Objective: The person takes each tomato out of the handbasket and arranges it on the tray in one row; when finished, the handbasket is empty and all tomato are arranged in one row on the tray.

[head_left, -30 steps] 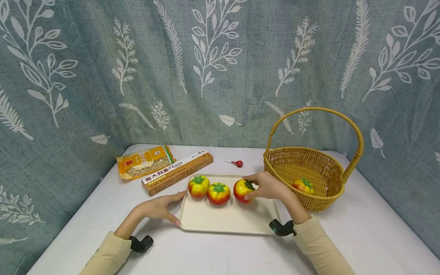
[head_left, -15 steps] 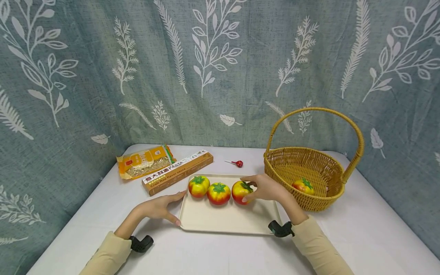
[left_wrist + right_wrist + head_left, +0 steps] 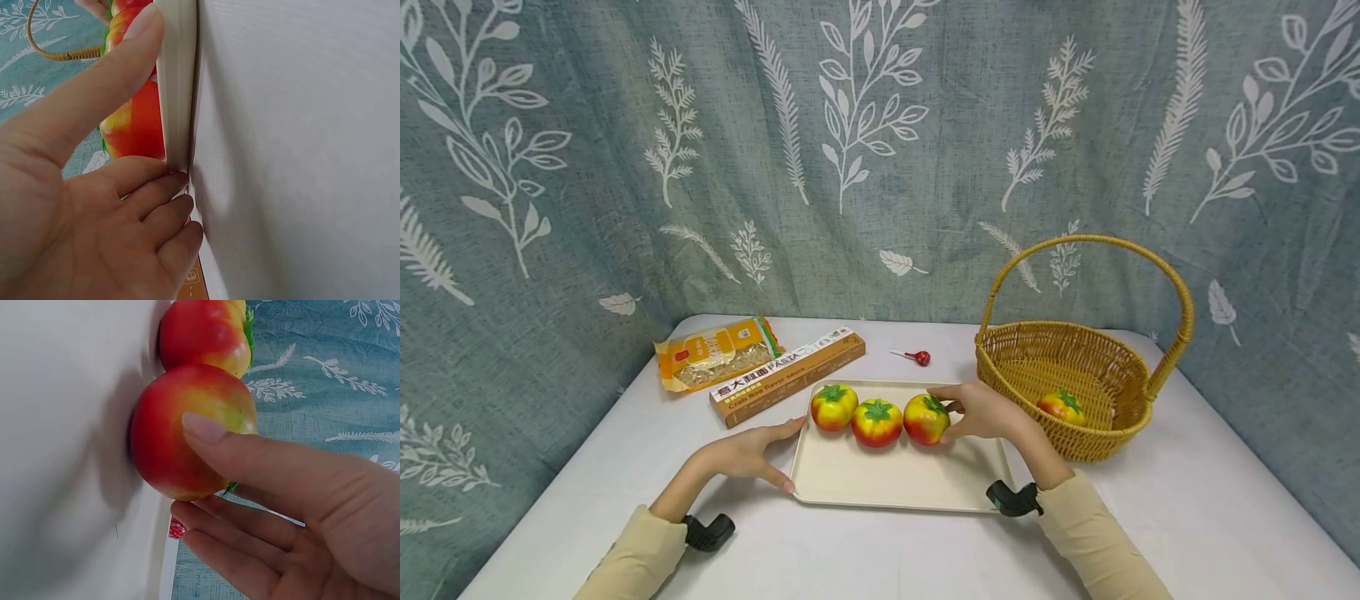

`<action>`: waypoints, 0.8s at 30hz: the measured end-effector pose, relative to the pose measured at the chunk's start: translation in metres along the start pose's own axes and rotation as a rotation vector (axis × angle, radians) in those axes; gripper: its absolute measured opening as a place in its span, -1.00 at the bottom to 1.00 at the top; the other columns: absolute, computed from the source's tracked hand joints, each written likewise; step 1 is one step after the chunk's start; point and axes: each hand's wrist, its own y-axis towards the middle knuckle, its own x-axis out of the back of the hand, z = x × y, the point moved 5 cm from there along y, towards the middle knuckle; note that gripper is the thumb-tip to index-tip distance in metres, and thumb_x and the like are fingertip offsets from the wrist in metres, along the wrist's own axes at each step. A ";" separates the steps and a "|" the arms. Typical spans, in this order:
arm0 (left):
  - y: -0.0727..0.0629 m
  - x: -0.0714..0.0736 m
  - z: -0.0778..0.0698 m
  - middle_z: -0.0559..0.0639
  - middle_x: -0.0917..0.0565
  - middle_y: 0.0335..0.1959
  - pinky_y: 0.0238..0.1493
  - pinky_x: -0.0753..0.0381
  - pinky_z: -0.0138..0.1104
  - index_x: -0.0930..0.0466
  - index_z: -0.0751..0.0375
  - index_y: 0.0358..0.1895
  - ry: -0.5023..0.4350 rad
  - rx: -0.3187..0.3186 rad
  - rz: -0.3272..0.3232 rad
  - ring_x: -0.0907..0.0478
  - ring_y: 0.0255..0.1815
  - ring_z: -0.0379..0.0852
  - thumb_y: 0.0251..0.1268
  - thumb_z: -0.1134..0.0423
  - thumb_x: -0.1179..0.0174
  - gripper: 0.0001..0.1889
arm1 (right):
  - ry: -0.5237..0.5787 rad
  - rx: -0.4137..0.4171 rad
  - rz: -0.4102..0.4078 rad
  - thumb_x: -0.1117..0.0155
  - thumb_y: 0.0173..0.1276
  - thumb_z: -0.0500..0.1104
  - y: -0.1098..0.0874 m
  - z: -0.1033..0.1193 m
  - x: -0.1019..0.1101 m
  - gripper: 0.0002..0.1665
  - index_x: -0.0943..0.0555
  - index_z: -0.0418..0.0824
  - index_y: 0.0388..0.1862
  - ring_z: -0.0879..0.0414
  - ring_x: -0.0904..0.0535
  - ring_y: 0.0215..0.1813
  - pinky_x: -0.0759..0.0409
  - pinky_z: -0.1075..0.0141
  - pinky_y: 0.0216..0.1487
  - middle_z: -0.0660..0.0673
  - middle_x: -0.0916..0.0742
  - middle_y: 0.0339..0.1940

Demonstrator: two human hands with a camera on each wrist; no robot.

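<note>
A cream tray (image 3: pixel 898 483) carries three red-and-yellow tomatoes with green leafy tops in a row. My right hand (image 3: pixel 988 411) is at the right tomato (image 3: pixel 923 419); in the right wrist view its thumb (image 3: pixel 262 462) overlaps the fruit and the fingertips are at the fruit's lower edge. The middle tomato (image 3: pixel 877 423) sits close beside that one, and the left tomato (image 3: pixel 833 407) is near the tray's back left corner. My left hand (image 3: pixel 737 456) rests at the tray's left edge, thumb and fingers spread along the rim (image 3: pixel 178 81).
A wicker basket (image 3: pixel 1097 446) with a tall handle stands at the right, another tomato (image 3: pixel 1062 407) inside it. Behind the tray lies a red lollipop (image 3: pixel 921 357). A pasta box (image 3: pixel 790 375) and an orange food packet (image 3: pixel 718 354) lie at the back left.
The right tomato has shifted slightly left toward the middle one, and my right hand's fingers have loosened from it. My left hand and the tray have stayed put.
</note>
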 end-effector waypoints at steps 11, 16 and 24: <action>0.000 0.000 0.000 0.36 -0.09 0.47 0.43 0.01 0.09 -0.03 0.37 0.49 -0.004 0.009 0.004 0.02 0.48 0.29 -0.01 0.04 -0.48 0.07 | -0.005 -0.007 0.013 -0.53 0.07 -0.27 0.000 0.001 0.000 -0.16 -0.39 -0.50 0.30 -0.20 -0.62 0.06 -0.60 0.06 0.05 -0.43 -0.53 0.23; 0.000 0.001 0.001 0.35 -0.09 0.48 0.43 0.01 0.09 -0.03 0.37 0.49 -0.011 0.008 0.003 0.02 0.48 0.29 -0.02 0.04 -0.48 0.07 | -0.010 0.003 0.019 -0.53 0.07 -0.27 0.000 0.001 0.000 -0.16 -0.39 -0.49 0.30 -0.19 -0.63 0.06 -0.61 0.10 0.04 -0.41 -0.53 0.24; 0.000 0.000 0.000 0.35 -0.09 0.48 0.43 0.01 0.10 -0.02 0.35 0.50 -0.013 0.024 0.007 0.02 0.49 0.29 -0.03 0.03 -0.49 0.08 | -0.005 -0.002 0.021 -0.52 0.07 -0.28 -0.001 0.002 0.001 -0.13 -0.35 -0.49 0.33 -0.19 -0.62 0.08 -0.61 0.10 0.04 -0.45 -0.50 0.26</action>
